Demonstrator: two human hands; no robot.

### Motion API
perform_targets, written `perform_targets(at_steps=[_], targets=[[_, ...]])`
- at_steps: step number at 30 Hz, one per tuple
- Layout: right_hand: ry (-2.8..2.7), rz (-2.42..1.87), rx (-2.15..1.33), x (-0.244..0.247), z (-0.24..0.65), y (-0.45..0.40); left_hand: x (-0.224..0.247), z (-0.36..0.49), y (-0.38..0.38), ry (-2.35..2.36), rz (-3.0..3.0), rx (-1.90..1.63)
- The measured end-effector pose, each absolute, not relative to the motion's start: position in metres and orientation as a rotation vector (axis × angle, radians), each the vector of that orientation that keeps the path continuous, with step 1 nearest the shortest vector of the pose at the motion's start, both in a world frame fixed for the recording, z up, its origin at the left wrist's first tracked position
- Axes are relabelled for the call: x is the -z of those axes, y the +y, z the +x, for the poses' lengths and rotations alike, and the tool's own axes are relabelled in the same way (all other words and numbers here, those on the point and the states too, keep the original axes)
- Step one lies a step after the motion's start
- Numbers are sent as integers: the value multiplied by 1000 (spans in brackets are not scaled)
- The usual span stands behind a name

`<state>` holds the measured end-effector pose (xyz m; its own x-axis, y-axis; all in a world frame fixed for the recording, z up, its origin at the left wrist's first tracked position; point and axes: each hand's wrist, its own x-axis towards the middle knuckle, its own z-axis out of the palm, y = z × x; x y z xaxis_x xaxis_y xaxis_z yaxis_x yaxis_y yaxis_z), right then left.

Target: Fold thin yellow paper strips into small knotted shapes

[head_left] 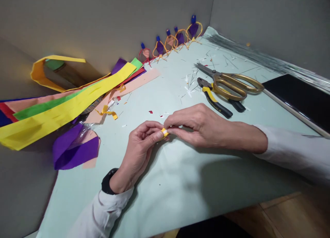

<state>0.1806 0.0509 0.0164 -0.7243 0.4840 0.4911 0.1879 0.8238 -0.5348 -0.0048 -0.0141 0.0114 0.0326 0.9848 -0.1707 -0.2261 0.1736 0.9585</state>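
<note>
Near the middle of the table, both hands meet at a small yellow paper piece [165, 131] with a whitish patch on it. My left hand [144, 138] pinches it between thumb and fingers. From the other side, the thumb and forefinger of my right hand [193, 124] close on its right edge. Much of the piece is hidden by the fingertips. Just beyond the hands lie tiny red and white paper scraps. Pliers with yellow and black handles [215, 100] and gold-handled scissors [232, 83] rest beyond my right hand.
Crepe-paper strips, a yellow strip [77, 107] on top, spread over the left side, with a purple strip [77, 148] below. Small looped paper figures [170, 41] lean along the back wall. Thin wires [239, 52] and a dark-screened device [301, 100] lie at right.
</note>
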Motion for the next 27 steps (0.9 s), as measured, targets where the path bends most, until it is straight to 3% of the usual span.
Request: perform_targets(at_steps=[27], targets=[[-2480,-567,-359,-9,181,48,-13,4,-21,1246,1057,-1157]])
